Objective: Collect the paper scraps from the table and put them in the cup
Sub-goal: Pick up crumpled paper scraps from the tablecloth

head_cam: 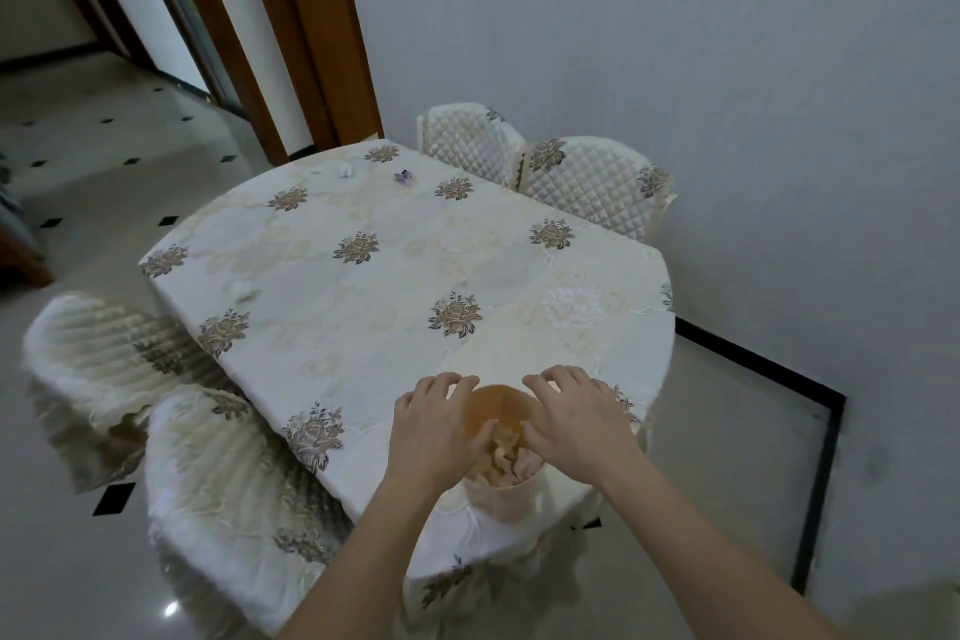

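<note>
A pale orange cup (503,457) stands on the near edge of the bench (395,286), which is covered by a cream cloth printed with brown flower clusters. Crumpled paper scraps (506,457) already lie inside the cup, heaped up toward its near rim.

Both hands meet over the cup's mouth. The left hand (434,424) rests against the cup's left rim with its fingers spread and curled; the thumb dips down into the opening and touches the scraps. The right hand (574,418) sits at the right rim, fingers loosely fanned over the cloth beyond, and its thumb also reaches in to the paper. Whether either thumb and finger actually pinch a piece cannot be told, since the hands cover that spot.

More scraps lie on the cloth well apart from the cup. A white scrap (345,170) and a purple scrap (404,177) sit near the far edge, close to each other. Another white scrap (244,293) lies toward the left edge, about midway along the bench.

Quilted chair backs (587,182) stand at the far right, and two chairs in fluffy covers (218,473) are pushed in at the near left.
</note>
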{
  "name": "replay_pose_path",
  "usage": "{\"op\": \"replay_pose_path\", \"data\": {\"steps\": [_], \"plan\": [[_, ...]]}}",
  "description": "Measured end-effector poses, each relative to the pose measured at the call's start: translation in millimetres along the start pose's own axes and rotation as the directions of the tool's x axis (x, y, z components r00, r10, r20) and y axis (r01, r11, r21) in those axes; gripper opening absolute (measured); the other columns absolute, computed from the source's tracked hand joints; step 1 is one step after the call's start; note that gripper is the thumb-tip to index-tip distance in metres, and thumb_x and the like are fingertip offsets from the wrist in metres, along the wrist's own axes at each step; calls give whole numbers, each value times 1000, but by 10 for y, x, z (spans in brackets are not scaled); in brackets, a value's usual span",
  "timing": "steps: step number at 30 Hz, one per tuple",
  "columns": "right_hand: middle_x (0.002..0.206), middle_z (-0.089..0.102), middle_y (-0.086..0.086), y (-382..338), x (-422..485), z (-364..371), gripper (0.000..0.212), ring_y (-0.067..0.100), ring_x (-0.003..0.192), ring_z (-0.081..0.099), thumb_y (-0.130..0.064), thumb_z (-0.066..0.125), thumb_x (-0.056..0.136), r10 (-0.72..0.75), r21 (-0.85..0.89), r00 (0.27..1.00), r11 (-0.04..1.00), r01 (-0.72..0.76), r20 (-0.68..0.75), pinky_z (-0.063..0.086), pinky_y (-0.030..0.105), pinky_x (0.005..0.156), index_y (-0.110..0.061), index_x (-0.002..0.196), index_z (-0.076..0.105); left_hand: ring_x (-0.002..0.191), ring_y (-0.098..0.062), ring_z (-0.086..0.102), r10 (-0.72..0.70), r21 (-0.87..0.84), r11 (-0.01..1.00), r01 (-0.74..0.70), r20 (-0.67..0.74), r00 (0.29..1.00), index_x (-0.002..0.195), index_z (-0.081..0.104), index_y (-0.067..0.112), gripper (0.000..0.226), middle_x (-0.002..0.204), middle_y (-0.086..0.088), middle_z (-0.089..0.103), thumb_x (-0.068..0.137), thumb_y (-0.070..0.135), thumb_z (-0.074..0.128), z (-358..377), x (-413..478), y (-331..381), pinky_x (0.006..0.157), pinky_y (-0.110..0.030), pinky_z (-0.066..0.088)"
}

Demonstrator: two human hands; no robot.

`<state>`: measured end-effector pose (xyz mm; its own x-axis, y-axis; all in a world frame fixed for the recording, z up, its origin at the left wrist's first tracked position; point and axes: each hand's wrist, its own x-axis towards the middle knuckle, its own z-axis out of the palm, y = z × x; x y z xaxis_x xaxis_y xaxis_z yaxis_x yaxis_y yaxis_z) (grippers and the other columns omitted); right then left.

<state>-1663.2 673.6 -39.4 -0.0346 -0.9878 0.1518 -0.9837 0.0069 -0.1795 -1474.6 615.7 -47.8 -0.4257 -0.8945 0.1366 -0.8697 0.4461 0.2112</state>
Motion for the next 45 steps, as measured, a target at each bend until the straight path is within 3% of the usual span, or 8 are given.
{"op": "replay_pose_path", "data": {"steps": [5, 11, 23, 26, 33, 35, 39, 45], "plan": [[109, 65, 0, -16, 120, -137, 44, 22, 104, 60, -43, 60, 77, -21, -9, 996, 1000, 20, -84, 50, 39, 83, -22, 116, 63, 124, -20, 49, 7, 12, 1000, -7, -55, 998, 132, 51, 29, 56, 133, 5, 56, 85, 59, 47, -162, 53, -11, 98, -41, 40], [109, 65, -1, -140, 343, -367, 45, 22, 105, 60, -44, 61, 77, -79, -25, 987, 997, 76, -138, 50, 41, 85, -23, 117, 63, 113, -20, 57, -37, 60, 997, 48, -175, 984, 125, 58, 29, 57, 122, 6, 62, 81, 62, 45, -446, 76, -173, 90, -41, 46], [108, 64, 0, -1062, 836, -507, 45, 22, 107, 59, -42, 58, 77, -390, 40, 901, 914, 404, -190, 50, 41, 86, -22, 117, 63, 112, -22, 56, -317, 120, 923, 366, -304, 898, 125, 57, 27, 54, 122, 4, 63, 81, 58, 49, -1026, -564, -912, 88, -43, 46], [110, 64, 0, -1456, 830, -405, 44, 23, 106, 59, -42, 61, 78, -507, 52, 844, 851, 522, -174, 50, 41, 86, -22, 117, 63, 111, -22, 56, -412, 116, 873, 474, -346, 843, 124, 58, 27, 52, 120, 4, 63, 82, 57, 51, -1154, -955, -1109, 89, -42, 47], [109, 64, 4, -2491, 705, -166, 47, 27, 104, 60, -40, 56, 76, -696, 163, 699, 680, 715, -165, 49, 42, 83, -20, 118, 64, 105, -22, 59, -622, 73, 681, 729, -467, 628, 119, 62, 25, 51, 114, 4, 66, 78, 53, 49, -1413, -2084, -1496, 84, -41, 47], [109, 65, 5, -2795, 647, -102, 51, 28, 104, 60, -43, 47, 76, -739, 183, 655, 630, 755, -158, 50, 43, 82, -19, 117, 64, 106, -23, 58, -662, 47, 636, 770, -479, 576, 119, 61, 25, 52, 114, 4, 65, 78, 54, 46, -1461, -2370, -1604, 84, -40, 47], [110, 64, 5, -3398, 522, 52, 46, 30, 104, 59, -39, 61, 78, -812, 203, 568, 538, 818, -135, 50, 43, 81, -18, 119, 62, 104, -24, 57, -723, 14, 549, 836, -494, 483, 118, 61, 25, 52, 114, 4, 64, 78, 54, 45, -1534, -2861, -1843, 82, -40, 48], [108, 64, 4, -4258, 463, 330, 46, 26, 103, 58, -39, 60, 79, -861, 225, 492, 458, 860, -128, 49, 41, 80, -20, 120, 62, 107, -22, 57, -758, 1, 472, 882, -510, 407, 119, 61, 24, 51, 115, 3, 64, 78, 51, 51, -1544, -3367, -2468, 84, -39, 47]]}}
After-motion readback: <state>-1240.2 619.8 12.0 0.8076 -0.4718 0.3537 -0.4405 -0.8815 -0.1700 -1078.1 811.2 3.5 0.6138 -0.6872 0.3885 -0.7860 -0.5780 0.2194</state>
